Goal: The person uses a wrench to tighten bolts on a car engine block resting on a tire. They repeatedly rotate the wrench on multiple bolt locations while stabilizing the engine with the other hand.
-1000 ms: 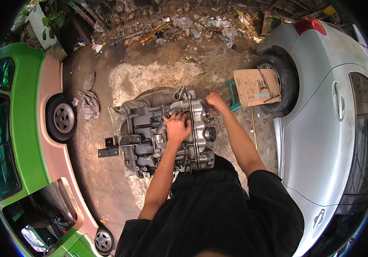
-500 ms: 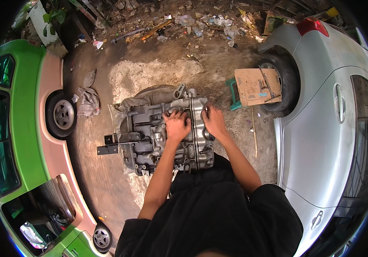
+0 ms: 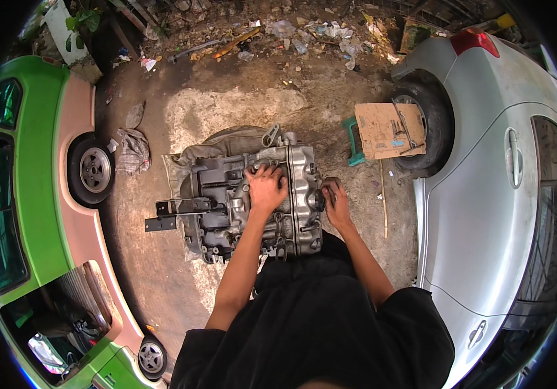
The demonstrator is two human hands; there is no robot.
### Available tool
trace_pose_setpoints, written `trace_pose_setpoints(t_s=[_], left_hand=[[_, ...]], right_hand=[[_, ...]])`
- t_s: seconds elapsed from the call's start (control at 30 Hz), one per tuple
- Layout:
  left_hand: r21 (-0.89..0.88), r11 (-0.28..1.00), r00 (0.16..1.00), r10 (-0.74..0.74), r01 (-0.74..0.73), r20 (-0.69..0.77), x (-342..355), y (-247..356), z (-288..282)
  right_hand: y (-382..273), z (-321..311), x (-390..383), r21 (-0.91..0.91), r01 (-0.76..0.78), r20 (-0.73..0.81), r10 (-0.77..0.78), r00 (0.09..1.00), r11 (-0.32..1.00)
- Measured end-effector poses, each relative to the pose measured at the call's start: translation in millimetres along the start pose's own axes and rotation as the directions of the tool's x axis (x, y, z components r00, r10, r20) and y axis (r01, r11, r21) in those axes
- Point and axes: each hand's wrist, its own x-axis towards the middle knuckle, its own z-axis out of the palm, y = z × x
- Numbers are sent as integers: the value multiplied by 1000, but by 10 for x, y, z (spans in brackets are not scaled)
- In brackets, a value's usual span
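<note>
A grey metal car engine (image 3: 226, 204) lies on the ground in front of me, its long ribbed valve cover (image 3: 302, 168) on the right. Across the engine's middle rests my left hand (image 3: 267, 188), fingers bent over a raised part of the casting and gripping it. My right hand (image 3: 336, 204) is at the right side of the valve cover, close beside a round black cap (image 3: 318, 200). Its fingers are curled together; what lies between them, if anything, cannot be made out. On the left, a black metal bracket (image 3: 162, 223) sticks out from the engine.
Cloth sacking (image 3: 178, 172) lies under the engine. To the right, cardboard (image 3: 375, 129) with metal tools (image 3: 405, 129) covers a green stool (image 3: 355, 142). A stick (image 3: 384, 201) lies below it. A green and pink vehicle (image 3: 38, 162) stands left, a silver car (image 3: 479, 168) right. Litter (image 3: 336, 32) is strewn behind.
My right hand has come off the valve cover's upper part and moved right and toward me, beside the black cap. My left hand stays in place on the engine.
</note>
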Motion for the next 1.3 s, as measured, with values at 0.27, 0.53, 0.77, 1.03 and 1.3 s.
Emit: trace_pose_setpoints(t_s=[0.27, 0.53, 0.77, 1.03, 1.3], left_hand=[[-18, 999, 999, 32, -32, -8, 20, -5, -11], [-12, 1000, 1000, 15, -15, 5, 18, 4, -29], [-30, 1000, 999, 4, -3, 37, 17, -1, -18], [-25, 1000, 998, -6, 8, 58, 3, -19, 10], [-27, 1000, 1000, 14, -15, -5, 23, 13, -28]], right_hand=[[-69, -190, 670, -101, -91, -189, 70, 980, 991], [259, -170, 1389, 27, -421, 202, 408, 891, 906], [471, 40, 1621, -92, -477, 268, 483, 833, 874], [165, 70, 1732, -395, -338, 222, 446, 867, 854], [-344, 63, 1707, -590, -114, 288, 341, 895, 799]])
